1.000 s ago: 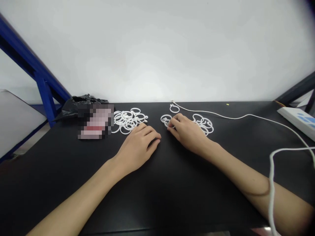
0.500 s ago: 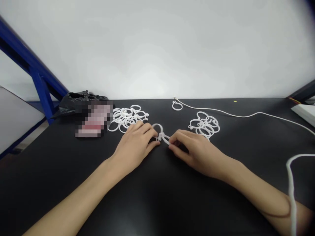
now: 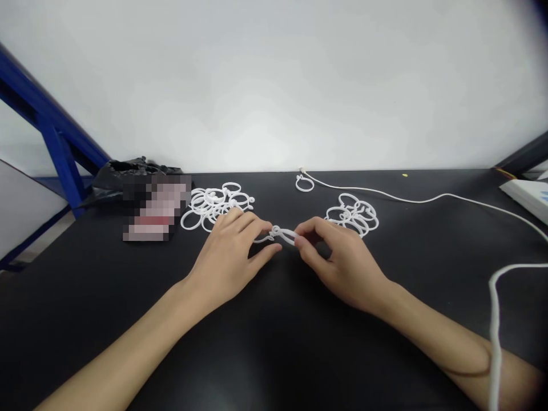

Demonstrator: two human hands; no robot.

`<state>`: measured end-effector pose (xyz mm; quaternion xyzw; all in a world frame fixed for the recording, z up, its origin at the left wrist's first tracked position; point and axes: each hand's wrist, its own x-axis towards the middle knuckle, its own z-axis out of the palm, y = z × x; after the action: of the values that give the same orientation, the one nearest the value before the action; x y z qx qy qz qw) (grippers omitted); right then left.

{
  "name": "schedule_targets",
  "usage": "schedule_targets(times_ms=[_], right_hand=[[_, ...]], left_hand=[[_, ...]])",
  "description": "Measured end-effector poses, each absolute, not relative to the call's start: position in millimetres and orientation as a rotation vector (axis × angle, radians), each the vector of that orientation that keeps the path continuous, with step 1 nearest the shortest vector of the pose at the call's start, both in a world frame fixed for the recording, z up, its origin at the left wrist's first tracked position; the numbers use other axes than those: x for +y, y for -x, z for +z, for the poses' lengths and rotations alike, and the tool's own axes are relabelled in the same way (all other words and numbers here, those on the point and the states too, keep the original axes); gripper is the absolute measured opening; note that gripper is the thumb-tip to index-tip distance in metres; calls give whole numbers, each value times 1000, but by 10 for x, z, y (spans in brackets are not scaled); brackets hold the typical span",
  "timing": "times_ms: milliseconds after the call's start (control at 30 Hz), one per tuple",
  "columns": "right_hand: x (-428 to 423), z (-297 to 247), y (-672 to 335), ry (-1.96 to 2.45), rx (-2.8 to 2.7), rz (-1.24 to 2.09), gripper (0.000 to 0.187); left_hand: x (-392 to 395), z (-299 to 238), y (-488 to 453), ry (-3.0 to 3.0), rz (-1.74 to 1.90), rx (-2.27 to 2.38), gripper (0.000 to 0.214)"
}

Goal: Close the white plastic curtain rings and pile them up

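My right hand (image 3: 338, 257) pinches a white curtain ring (image 3: 286, 235) between thumb and fingertips, its small eyelet end pointing left. A second white ring (image 3: 262, 238) shows partly below the fingers of my left hand (image 3: 229, 257), and the two rings meet or overlap at their eyelets. The left index fingertip rests at that meeting point, while the left thumb is spread away from the fingers. The rest of the second ring is hidden behind the left fingers. A pile of white rings (image 3: 208, 200) lies just beyond my left hand, and a smaller pile (image 3: 353, 214) beyond my right.
A single white ring (image 3: 305, 184) lies at the back of the black table (image 3: 274, 342), beside the end of a white cord (image 3: 385, 194). A black plastic bag (image 3: 128, 168) and a blurred pinkish item (image 3: 158, 208) are at left. Another white cable (image 3: 495, 331) crosses my right forearm.
The ring at my left hand, which arched up between the hands, now sits lower. My left thumb and index finger have parted. My right hand keeps its ring, and the view has shifted slightly.
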<state>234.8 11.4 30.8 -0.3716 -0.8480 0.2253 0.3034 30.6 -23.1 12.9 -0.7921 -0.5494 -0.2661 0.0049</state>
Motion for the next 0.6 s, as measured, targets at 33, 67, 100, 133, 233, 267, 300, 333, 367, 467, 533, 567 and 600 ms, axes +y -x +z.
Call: schedule_targets(times_ms=[33,67,100,133,233,267,300,333,367,467,533,567,600], right_hand=[[114,311,-2347,986,-2231,600,7],[112,313,-2346,990,-2220,599,6],[109,315,-2346,992,-2214,597,5],[107,315,-2347,990,-2213,594,4],[104,296,-2348,927,-2238,599,3],[104,284,-2348,889,-2255,607,3],[103,270,-2347,844,-2274,613,3],[102,256,-2347,805,-2295,618,3],[101,243,-2346,774,-2314,621,4],[96,217,-2343,712,-2347,623,4],[92,217,-2342,699,-2344,622,5],[89,221,-2342,697,-2335,612,5],[86,226,-2344,704,-2319,597,6]], left_hand=[[-243,148,-317,2453,-878,-1746,19],[-256,170,-326,2418,-920,-1784,18],[-268,192,-335,2383,-958,-1826,16],[-280,214,-343,2359,-993,-1857,14],[-309,268,-377,2403,-1085,-1854,13],[-317,279,-391,2439,-1120,-1841,13],[-323,287,-407,2474,-1154,-1837,13],[-329,292,-424,2503,-1184,-1851,14],[-333,295,-438,2526,-1210,-1880,14],[-345,297,-465,2560,-1267,-1988,12],[-351,294,-463,2534,-1289,-2043,10],[-353,291,-458,2509,-1291,-2059,10],[-353,286,-450,2481,-1286,-2068,11]])
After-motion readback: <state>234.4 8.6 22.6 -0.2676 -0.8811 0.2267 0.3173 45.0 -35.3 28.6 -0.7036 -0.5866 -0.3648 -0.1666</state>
